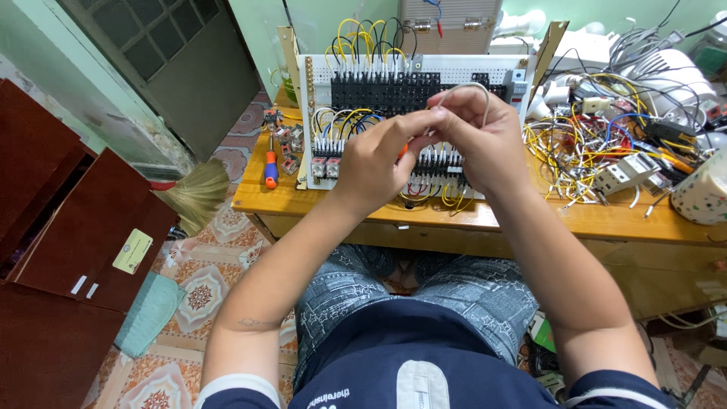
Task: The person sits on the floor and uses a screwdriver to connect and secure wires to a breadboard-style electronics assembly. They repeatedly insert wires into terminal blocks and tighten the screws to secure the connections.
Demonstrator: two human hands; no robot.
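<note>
Down near the lap, patterned grey trousers and a dark shirt, then both forearms rising to meet above the wooden desk (318,206). Left hand (376,160) pinched narrow on something orange, right hand (482,136) closed just beside it, fingertips touching, holding a thin white wire (475,89) that loops up and over the right knuckles; its free end I cannot tell. The wire sits right between both hands, the right one nearer its arc. Just behind them stands the white perforated wiring board (413,72) with rows of black terminal blocks and yellow leads. Further left lies an orange-handled screwdriver (270,169); right, a tangle of loose wires (583,148)
</note>
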